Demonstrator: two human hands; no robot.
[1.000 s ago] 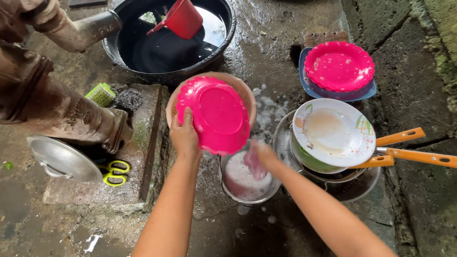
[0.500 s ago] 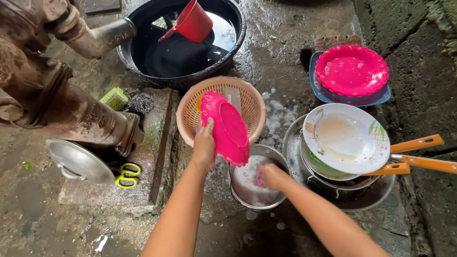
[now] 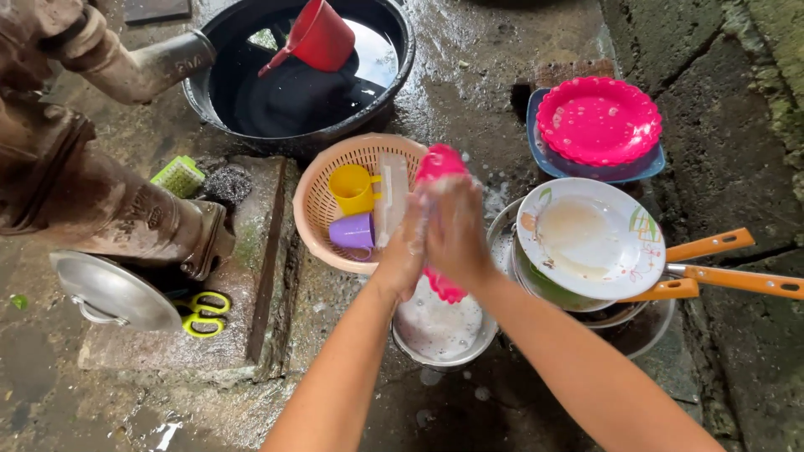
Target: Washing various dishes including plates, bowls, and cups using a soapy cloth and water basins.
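Note:
A pink plastic plate (image 3: 439, 163) stands on edge between my two hands, wet and soapy. My left hand (image 3: 404, 243) presses its left face and my right hand (image 3: 456, 230) presses its right face, so most of the plate is hidden. Both hands hover over a small steel bowl (image 3: 442, 331) of soapy water. Just left of the hands is a peach plastic basket (image 3: 322, 213) holding a yellow cup (image 3: 352, 187), a purple cup (image 3: 352, 232) and a clear rectangular container (image 3: 390, 197).
A black basin of water (image 3: 301, 92) with a red scoop (image 3: 318, 35) sits at the top. A rusty hand pump (image 3: 92, 201) stands left, beside a pot lid (image 3: 109, 289) and yellow scissors (image 3: 201, 311). Right: white plate (image 3: 590, 238) on orange-handled pans (image 3: 729, 280), pink plates (image 3: 599, 121).
The pink plate has turned from facing up to standing on edge. My right hand left the steel bowl and came up against the plate. The basket's cups are now uncovered.

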